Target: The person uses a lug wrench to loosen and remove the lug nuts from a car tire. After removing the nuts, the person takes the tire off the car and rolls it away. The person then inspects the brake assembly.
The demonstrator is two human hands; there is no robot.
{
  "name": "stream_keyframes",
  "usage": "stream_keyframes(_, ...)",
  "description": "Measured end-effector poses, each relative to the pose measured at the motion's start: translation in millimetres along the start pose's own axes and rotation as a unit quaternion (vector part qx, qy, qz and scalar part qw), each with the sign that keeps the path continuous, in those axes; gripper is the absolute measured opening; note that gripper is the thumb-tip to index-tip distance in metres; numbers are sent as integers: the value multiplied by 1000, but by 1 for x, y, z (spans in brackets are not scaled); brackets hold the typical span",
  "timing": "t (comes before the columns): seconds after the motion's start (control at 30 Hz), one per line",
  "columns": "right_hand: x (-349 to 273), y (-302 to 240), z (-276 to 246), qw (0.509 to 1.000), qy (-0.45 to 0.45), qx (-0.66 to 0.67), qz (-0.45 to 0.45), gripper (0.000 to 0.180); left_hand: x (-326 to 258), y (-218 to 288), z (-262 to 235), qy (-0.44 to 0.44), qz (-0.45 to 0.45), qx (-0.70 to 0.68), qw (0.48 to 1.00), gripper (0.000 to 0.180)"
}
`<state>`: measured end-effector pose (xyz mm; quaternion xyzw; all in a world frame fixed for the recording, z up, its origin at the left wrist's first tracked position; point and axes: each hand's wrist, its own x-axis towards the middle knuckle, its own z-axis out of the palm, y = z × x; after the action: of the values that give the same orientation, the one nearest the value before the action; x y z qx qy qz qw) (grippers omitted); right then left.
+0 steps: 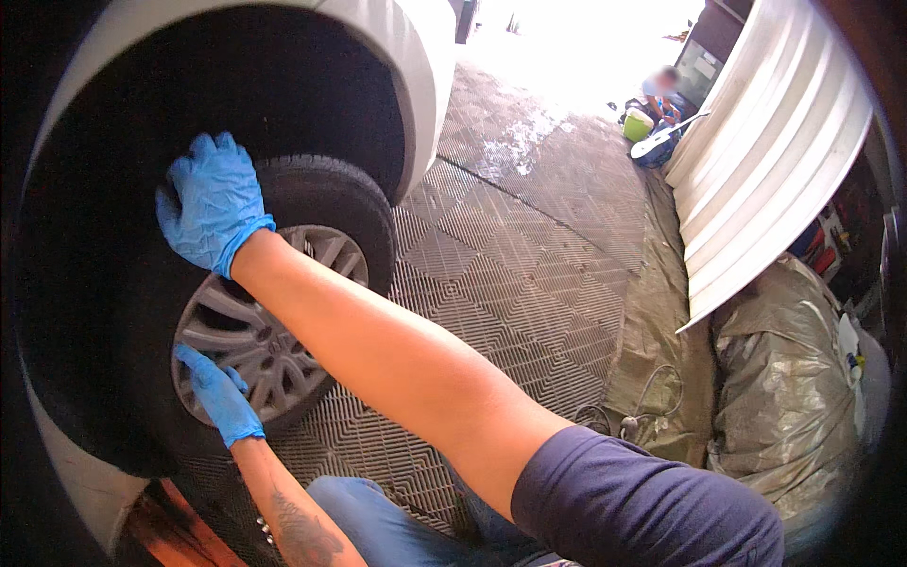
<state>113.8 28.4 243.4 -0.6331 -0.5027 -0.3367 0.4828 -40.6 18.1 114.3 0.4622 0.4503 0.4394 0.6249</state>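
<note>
The right hand [213, 200] lies flat on top of the car tire [326, 194]. The left hand [219, 395] presses the silver wheel [250, 335], grip wide.

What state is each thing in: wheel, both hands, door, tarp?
wheel: sits in the car's arch, tyre on, hubcap in place
right hand: gloved, laid flat on top of the tyre
left hand: gloved, pressed on the wheel's lower rim
roller door: partly raised, tilted
tarp: crumpled over a heap beside the floor tiles
</note>
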Motion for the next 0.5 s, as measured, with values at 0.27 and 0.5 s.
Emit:
stream_keyframes(0.27,-42,-25,-44,997,78,-15,9,21,10,-59,-17,57,53,-13,997,69)
stream_keyframes(0.5,1,17,17,1000,-5,-13,8,25,10,-14,3,45,-3,47,998,67)
